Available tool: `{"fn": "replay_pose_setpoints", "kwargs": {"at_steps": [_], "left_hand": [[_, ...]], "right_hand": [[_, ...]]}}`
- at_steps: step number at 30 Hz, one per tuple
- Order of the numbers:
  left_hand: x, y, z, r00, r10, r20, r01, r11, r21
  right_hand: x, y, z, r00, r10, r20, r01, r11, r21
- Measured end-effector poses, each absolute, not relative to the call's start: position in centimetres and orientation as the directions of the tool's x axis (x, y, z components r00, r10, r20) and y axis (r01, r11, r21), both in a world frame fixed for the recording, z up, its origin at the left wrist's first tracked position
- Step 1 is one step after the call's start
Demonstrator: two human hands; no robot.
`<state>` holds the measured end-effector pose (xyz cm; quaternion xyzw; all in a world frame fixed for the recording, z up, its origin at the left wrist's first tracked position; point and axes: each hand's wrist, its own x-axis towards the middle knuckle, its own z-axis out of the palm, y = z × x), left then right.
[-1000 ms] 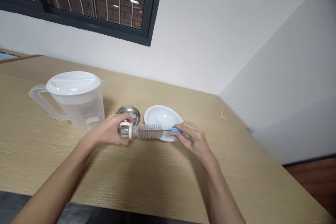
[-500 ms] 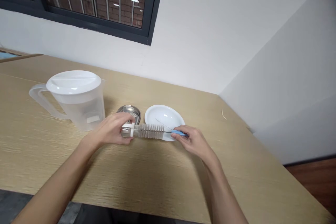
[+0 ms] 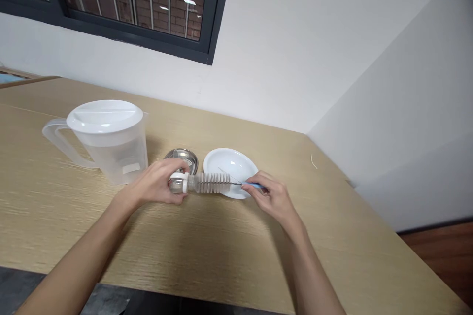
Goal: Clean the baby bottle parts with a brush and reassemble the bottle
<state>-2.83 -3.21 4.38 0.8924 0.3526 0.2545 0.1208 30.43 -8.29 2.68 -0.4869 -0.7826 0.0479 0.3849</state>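
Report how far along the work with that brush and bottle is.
Done: the brush is lined up with the bottle, its end against or inside it; I can't tell which.
In hand: the left hand grips the bottle, the right hand the blue handle.
Left: most bristles show outside, and neither thing is set down.

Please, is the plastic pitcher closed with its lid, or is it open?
Closed: the white lid sits over the top of the plastic pitcher, which stands upright on the table.
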Motion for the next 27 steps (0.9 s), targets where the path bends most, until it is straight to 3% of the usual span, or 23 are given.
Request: {"fn": "replay_pose_setpoints", "kwargs": {"at_steps": [10,15,20,23,27], "left_hand": [[-2.7,-2.8,3.4,0.642,0.650,0.406,0.549,-0.760,0.348],[-3.1,-2.8,4.1,0.606,0.707,0.365,0.585,-0.706,0.398],[-3.4,-2.9,4.6,0.566,0.742,0.358,0.577,-0.667,0.471],[-3.5,-2.9,4.7,0.560,0.751,0.349,0.568,-0.655,0.498],[-3.4,-2.9,4.5,0.573,0.762,0.303,0.577,-0.637,0.511]], "right_hand": [[30.1,-8.9,3.0,-0.149,0.927,0.343,0.791,0.320,-0.521],[29.8,-8.6,2.9,-0.189,0.842,0.506,0.740,0.460,-0.490],[29.8,-8.4,2.7,-0.224,0.647,0.729,0.767,0.579,-0.278],[29.7,-8.5,2.4,-0.254,0.589,0.767,0.780,0.594,-0.198],[29.7,-8.7,2.5,-0.311,0.590,0.745,0.752,0.632,-0.187]]}}
